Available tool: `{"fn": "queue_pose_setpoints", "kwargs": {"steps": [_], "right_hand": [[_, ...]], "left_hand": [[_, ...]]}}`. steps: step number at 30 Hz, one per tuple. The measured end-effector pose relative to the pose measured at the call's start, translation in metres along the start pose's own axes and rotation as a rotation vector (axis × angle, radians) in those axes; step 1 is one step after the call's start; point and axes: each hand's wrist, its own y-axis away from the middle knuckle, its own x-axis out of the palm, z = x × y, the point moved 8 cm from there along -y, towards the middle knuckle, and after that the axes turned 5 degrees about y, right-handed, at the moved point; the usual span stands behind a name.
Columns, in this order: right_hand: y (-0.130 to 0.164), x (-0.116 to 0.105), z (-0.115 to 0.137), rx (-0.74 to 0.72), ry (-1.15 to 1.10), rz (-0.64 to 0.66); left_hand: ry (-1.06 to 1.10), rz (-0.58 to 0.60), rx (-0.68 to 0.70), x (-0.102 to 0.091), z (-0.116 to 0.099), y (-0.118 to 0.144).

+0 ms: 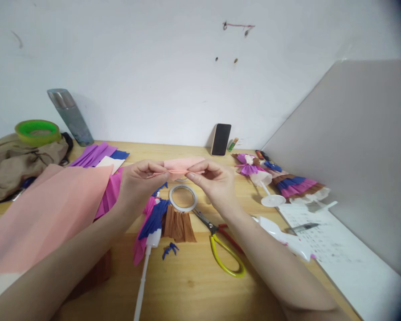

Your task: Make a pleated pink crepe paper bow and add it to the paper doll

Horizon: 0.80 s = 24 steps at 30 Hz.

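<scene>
Both hands, left hand and right hand, pinch a thin pink crepe-paper strip; uneven pulling could likely tear it.

Both forearms cut off by bottom edge; pink sheet runs off left edge; white stick of the paper doll leaves frame at bottom; left hand covers one end of pink strip & doll's top; print on white paper too small to read; far-right corners dark, blurred
</scene>
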Motion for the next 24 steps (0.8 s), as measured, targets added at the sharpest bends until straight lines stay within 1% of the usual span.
{"fn": "queue_pose_setpoints", "kwargs": {"steps": [4,7,10,15,19,22,24], "right_hand": [[0.001,-0.001,0.001,-0.023,-0.014,-0.021],[0.002,-0.002,0.006,-0.066,-0.010,-0.040],[0.003,-0.002,0.009,-0.089,0.011,-0.032],[0.003,-0.001,0.009,-0.095,0.016,-0.010],[0.004,0.005,0.007,-0.091,-0.033,0.052],[0.005,0.012,0.007,-0.101,-0.068,0.111],[0.006,0.014,0.007,-0.110,-0.076,0.112]], "left_hand": [[-0.043,-0.015,0.014,-0.001,-0.002,-0.001],[-0.021,0.035,-0.021,0.002,0.001,-0.002],[-0.012,0.086,-0.029,0.005,0.003,-0.002],[-0.001,0.109,-0.034,0.007,0.006,-0.001],[0.037,0.141,-0.043,0.011,0.006,0.000],[0.066,0.165,-0.021,0.015,0.004,0.001],[0.092,0.184,-0.001,0.017,0.003,0.002]]}}
